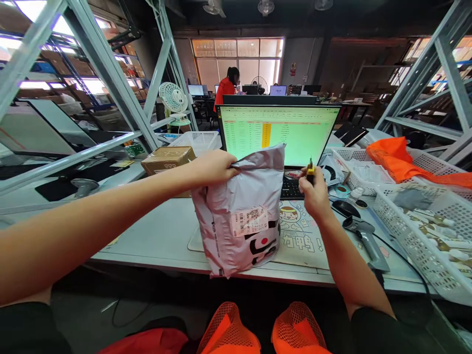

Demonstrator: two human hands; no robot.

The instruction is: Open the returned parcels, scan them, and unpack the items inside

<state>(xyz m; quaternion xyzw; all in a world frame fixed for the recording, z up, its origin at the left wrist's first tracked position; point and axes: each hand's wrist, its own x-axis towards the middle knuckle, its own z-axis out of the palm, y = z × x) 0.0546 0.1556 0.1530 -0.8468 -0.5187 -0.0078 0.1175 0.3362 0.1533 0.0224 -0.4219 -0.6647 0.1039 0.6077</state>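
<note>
A bulging pale plastic mailer bag [221, 216] stands upright at the front edge of the desk, its printed shipping label [250, 221] facing me. My left hand [218, 168] grips the bag by its top edge, fingers closed on the plastic. To the right of the bag, my right hand [313, 189] is raised and closed around a yellow and black utility knife [310, 172], its tip pointing up. The knife is apart from the bag. Behind the bag, a monitor [302, 140] shows a green spreadsheet, and part of a keyboard [292, 189] shows beneath it.
A cardboard box [168, 160] sits left of the bag. On the right lie a mouse [345, 208], a corded barcode scanner [368, 241] and a white basket [409, 223] of small packaged items. Metal frame bars [110, 73] rise at both sides. A person in red [224, 88] stands far behind.
</note>
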